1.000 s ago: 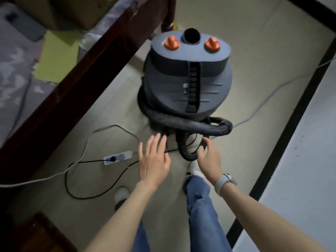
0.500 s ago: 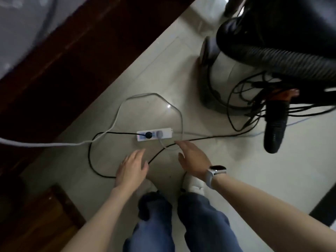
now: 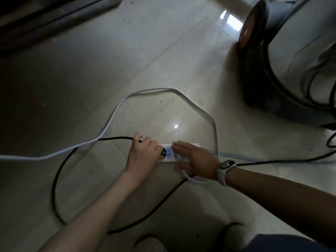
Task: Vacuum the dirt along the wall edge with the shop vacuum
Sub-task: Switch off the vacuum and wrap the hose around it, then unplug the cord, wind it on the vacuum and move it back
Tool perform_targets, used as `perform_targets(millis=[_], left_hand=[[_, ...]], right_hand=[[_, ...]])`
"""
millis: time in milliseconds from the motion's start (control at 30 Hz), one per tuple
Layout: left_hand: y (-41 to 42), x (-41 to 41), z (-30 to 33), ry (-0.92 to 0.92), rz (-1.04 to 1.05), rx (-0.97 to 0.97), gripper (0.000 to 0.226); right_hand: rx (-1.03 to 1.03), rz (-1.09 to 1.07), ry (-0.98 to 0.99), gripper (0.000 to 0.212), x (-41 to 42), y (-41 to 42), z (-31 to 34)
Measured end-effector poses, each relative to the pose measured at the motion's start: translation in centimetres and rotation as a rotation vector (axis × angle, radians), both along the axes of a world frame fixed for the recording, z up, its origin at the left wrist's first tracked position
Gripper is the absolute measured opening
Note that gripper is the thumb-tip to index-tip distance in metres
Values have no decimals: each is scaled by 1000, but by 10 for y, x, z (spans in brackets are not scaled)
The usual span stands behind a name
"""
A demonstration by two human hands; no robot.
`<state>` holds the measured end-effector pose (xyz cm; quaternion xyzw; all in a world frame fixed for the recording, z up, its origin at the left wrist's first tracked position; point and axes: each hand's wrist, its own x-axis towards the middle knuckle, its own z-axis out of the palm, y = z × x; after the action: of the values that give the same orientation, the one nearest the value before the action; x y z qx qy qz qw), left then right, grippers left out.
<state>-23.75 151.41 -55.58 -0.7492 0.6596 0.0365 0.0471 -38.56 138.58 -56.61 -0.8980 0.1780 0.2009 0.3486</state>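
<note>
The shop vacuum point(image 3: 291, 60) stands at the upper right, only its grey lower body and a wheel point(image 3: 248, 28) showing. A white power strip point(image 3: 171, 157) lies on the tiled floor in the middle. My left hand point(image 3: 143, 151) grips the black plug point(image 3: 164, 152) seated in the strip's left end. Its black cord point(image 3: 59, 170) loops left, then runs back under my arms. My right hand point(image 3: 196, 159), with a watch on the wrist, lies flat over the strip's right half, thumb below it, pinning it down.
A white cable point(image 3: 163, 90) arcs over the floor behind the strip and runs off left. Dark furniture point(image 3: 45, 15) fills the upper left corner. More black cords point(image 3: 309, 157) trail right toward the vacuum. My knee point(image 3: 283, 242) is at the bottom right.
I have crouched lower and closer to the floor. Both hands moved from hovering above the cords onto the power strip, the left closing on the plug, the right pressing the strip.
</note>
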Motion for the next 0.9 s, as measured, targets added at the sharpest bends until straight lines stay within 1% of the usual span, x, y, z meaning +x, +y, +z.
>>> perform_targets(millis=[67,133,200,233,333,367,433,533,600,633,700,733,800,867,900], left_hand=[[-1,6,3,28,-36,-33,20],[0,6,11,119,-21,-82,24],[-5,6,28,217,53,-171,15],[-10,6,40,261,96,-177,17],[-19,8,73,370,261,-106,26],[-17,6,83,413,324,-81,24],[-6,-2,106,540,418,-78,23],[14,-13,159,745,565,-86,29],[18,-19,204,941,772,-167,27],[19,-24,229,1079,880,-219,26],[17,-33,282,1413,1092,-347,26],[17,-36,310,1582,1196,-420,24],[14,-36,366,1891,1346,-526,21],[9,-34,424,2116,1410,-560,23],[7,-33,454,2208,1425,-566,24]], right_hand=[[-6,6,16,69,1,0,2],[-11,21,55,69,2,1,4],[-41,44,73,69,4,1,5],[-66,58,75,69,5,1,6],[-82,65,135,70,10,2,15],[-48,32,166,70,12,4,21],[84,-97,186,71,11,10,43],[343,-363,129,76,9,26,102],[464,-547,68,68,8,32,149],[499,-618,46,63,7,35,174],[581,-717,36,56,1,45,228],[618,-727,48,55,-4,52,256],[691,-676,77,60,-13,69,315],[758,-583,96,66,-19,85,375],[776,-542,93,66,-21,92,406]])
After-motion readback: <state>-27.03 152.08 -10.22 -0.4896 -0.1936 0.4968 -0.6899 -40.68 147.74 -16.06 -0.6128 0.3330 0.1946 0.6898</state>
